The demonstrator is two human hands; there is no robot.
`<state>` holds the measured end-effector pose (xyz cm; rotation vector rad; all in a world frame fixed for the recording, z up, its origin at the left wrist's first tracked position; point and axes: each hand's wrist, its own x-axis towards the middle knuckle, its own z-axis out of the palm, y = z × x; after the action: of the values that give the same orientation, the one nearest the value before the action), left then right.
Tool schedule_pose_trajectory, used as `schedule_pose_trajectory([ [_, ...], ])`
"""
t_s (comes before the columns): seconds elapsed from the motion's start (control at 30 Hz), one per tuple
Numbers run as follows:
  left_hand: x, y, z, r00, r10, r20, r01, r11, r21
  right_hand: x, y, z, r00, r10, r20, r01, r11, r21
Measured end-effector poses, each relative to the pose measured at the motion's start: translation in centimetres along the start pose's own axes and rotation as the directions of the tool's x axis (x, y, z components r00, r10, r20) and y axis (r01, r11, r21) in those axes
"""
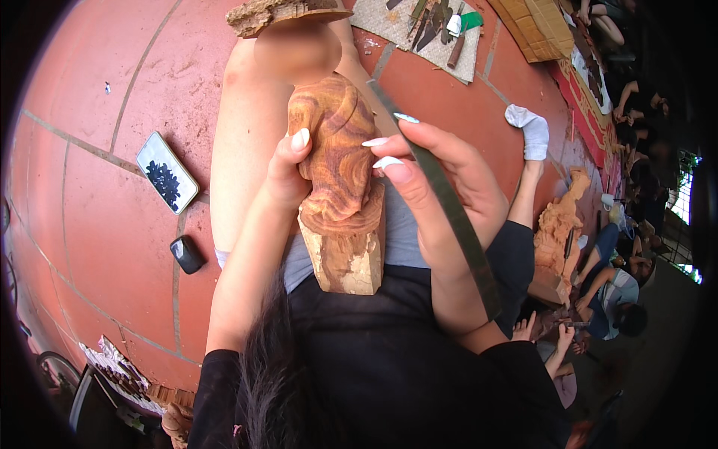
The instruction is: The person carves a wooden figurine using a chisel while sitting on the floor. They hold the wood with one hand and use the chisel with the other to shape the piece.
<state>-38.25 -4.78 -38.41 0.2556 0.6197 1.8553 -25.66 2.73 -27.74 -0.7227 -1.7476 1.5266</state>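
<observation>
A carved wooden figure (336, 142) with swirling brown grain stands upright over my lap. It rises from a rough, pale block base (344, 258); its upper part is blurred, and a rough-edged slab of wood (288, 15) tops it. My left hand (283, 176) is closed around the figure's left side, thumb pressed on the front, other fingers hidden behind. In my right hand (456, 187), a long, narrow dark grey-green strip (449, 202) is held between thumb and fingers. It slants past the figure's right side, and my right fingertips are at the carved surface.
On the red tiles at left lie a phone (168, 172) and a small black case (187, 254). Carving tools (430, 30) rest on a mat at the far right, near a cardboard box (531, 26). Beyond my socked foot (529, 127), other people work around an orange-brown carving (557, 239).
</observation>
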Motion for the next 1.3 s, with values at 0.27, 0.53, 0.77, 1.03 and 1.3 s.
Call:
schedule_pose_trajectory([
  [0.27, 0.9, 1.0, 1.6, 0.994, -0.047, 0.094, 0.047, 0.999, -0.007, 1.7, -0.4, -1.9, 0.98, -0.184, 0.075, 0.194, 0.967, -0.163],
  [0.53, 0.4, 1.6, 2.1, 0.962, -0.094, 0.255, 0.113, 0.992, -0.062, 3.4, -2.3, -2.3, 0.924, -0.307, 0.228, 0.333, 0.939, -0.082],
  [0.77, 0.0, 2.4, 2.6, 0.955, -0.139, 0.261, 0.152, 0.988, -0.03, 5.1, -3.3, -2.3, 0.837, -0.42, 0.352, 0.49, 0.861, -0.139],
  [1.03, 0.5, 2.1, 2.3, 0.944, -0.117, 0.31, 0.156, 0.982, -0.104, 6.9, -4.5, -1.7, 0.775, -0.405, 0.485, 0.581, 0.759, -0.295],
  [1.3, 0.3, 2.6, 2.0, 0.935, -0.14, 0.325, 0.174, 0.982, -0.078, 7.0, -4.1, -1.6, 0.761, -0.386, 0.522, 0.586, 0.755, -0.295],
])
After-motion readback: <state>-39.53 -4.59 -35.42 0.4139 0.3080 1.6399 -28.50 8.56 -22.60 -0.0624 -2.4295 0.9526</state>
